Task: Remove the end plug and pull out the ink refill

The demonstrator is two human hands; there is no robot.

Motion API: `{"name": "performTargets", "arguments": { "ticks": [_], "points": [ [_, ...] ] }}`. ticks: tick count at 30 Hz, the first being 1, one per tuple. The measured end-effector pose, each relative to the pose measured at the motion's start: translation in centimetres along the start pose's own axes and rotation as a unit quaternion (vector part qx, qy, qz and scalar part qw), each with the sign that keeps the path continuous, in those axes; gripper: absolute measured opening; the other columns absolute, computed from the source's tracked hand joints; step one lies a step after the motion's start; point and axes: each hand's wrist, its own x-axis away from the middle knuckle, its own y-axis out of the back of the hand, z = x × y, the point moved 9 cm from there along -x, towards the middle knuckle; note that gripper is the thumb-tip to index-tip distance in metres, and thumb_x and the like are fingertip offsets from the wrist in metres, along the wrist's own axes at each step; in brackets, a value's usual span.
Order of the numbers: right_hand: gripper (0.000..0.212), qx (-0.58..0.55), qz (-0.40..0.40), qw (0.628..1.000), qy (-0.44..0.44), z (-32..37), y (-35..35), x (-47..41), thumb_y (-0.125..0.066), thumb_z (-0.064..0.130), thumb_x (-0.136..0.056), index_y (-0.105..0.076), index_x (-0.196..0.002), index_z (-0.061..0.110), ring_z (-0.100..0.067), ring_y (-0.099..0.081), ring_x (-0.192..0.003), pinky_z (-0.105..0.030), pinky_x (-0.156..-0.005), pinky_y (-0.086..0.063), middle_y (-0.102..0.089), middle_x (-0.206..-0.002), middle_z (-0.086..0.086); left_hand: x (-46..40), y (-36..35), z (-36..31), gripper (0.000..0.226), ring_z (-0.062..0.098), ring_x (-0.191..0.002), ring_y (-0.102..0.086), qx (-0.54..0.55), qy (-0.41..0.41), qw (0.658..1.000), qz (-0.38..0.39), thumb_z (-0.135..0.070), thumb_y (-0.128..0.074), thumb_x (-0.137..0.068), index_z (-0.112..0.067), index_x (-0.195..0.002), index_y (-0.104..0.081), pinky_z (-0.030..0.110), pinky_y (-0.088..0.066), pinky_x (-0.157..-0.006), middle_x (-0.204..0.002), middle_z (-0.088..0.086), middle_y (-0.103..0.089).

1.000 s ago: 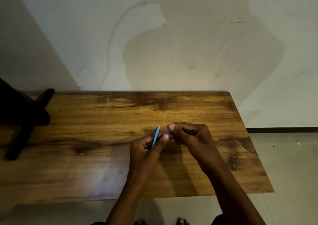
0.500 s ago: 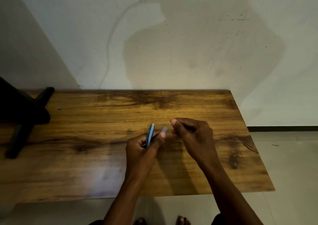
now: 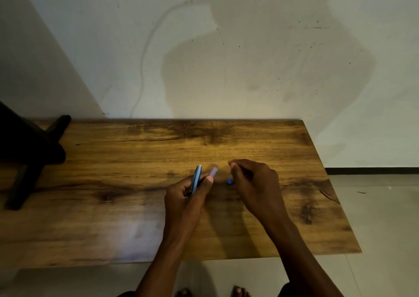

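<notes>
Far left: a dark stand planted on the wooden table, up against the pale wall. Moving in to the middle: left hand curled round a thin blue pen, tip angled up and away, thumb pressed along the barrel. Just right of the pen's tip, a small pale piece, blurred, at the left thumb's end; cannot tell whether held or loose. Next, a tiny blue bit just beside the right hand, over the tabletop between both hands. Then the right hand, fingers curled tight, thumb and forefinger pinched together; something dark and slim tucked inside, too hidden to name. Bottom edge: bare toes on the tiled floor.
</notes>
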Motion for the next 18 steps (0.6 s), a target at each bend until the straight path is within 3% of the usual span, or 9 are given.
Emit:
{"name": "performTargets", "arguments": {
  "ticks": [3,7,11,14,16,18],
  "points": [
    [0.024,-0.113,0.074,0.990,-0.034,0.2,-1.5,0.0,-0.068,0.026,-0.094,-0.074,-0.118,0.024,0.002,-0.072,-0.089,-0.015,-0.076,-0.058,-0.076,-0.104,0.010,0.0,-0.5,-0.1,0.012,-0.006,-0.044,-0.055,-0.006,0.003,1.000,0.015,-0.022,-0.072,-0.088,-0.032,-0.082,-0.076,0.007,-0.040,-0.046,-0.048,-0.015,-0.064],
    [0.015,-0.157,0.060,0.985,-0.047,0.0,-1.8,0.2,-0.075,0.017,-0.088,-0.080,-0.103,0.019,0.005,-0.071,-0.089,-0.012,-0.073,-0.055,-0.078,-0.096,0.011,-0.1,-0.8,0.4,0.009,-0.004,-0.055,-0.063,-0.032,0.011,0.999,0.023,-0.029,-0.072,-0.089,-0.036,-0.085,-0.076,0.010,-0.045,-0.053,-0.063,-0.010,-0.073],
    [0.013,-0.192,0.050,0.977,-0.074,-1.3,-1.5,0.1,-0.077,0.016,-0.087,-0.080,-0.100,0.018,-0.007,-0.075,-0.087,-0.034,-0.080,-0.063,-0.080,-0.092,0.004,-0.2,-0.4,0.6,0.006,0.001,-0.074,-0.068,-0.068,0.008,0.998,-0.003,-0.038,-0.070,-0.088,-0.042,-0.084,-0.071,0.016,-0.052,-0.064,-0.077,-0.008,-0.075],
    [0.016,-0.181,0.032,0.979,-0.087,-1.9,-1.4,0.1,-0.079,0.016,-0.086,-0.079,-0.101,0.016,-0.008,-0.076,-0.084,-0.040,-0.079,-0.064,-0.080,-0.091,0.002,-0.3,-0.1,0.4,0.017,0.002,-0.087,-0.064,-0.132,0.000,0.991,-0.026,-0.027,-0.061,-0.096,-0.033,-0.111,-0.067,0.004,-0.046,-0.064,-0.099,-0.011,-0.070],
    [0.016,-0.175,0.024,0.980,-0.089,-2.2,-1.2,0.0,-0.079,0.016,-0.085,-0.079,-0.101,0.016,-0.007,-0.076,-0.084,-0.040,-0.079,-0.064,-0.079,-0.091,0.003,-0.5,0.1,0.4,0.033,0.006,-0.101,-0.059,-0.202,-0.015,0.978,-0.038,-0.021,-0.056,-0.099,-0.022,-0.131,-0.063,0.005,-0.040,-0.066,-0.119,-0.002,-0.066],
    [0.016,-0.176,0.021,0.980,-0.090,-2.3,-1.1,-0.1,-0.080,0.015,-0.085,-0.079,-0.101,0.015,-0.007,-0.076,-0.083,-0.040,-0.077,-0.064,-0.079,-0.091,0.003,-0.6,0.2,0.1,0.039,0.007,-0.104,-0.054,-0.270,-0.031,0.961,-0.051,-0.016,-0.057,-0.098,-0.019,-0.137,-0.059,0.005,-0.036,-0.064,-0.123,0.003,-0.061]
  ]
}}
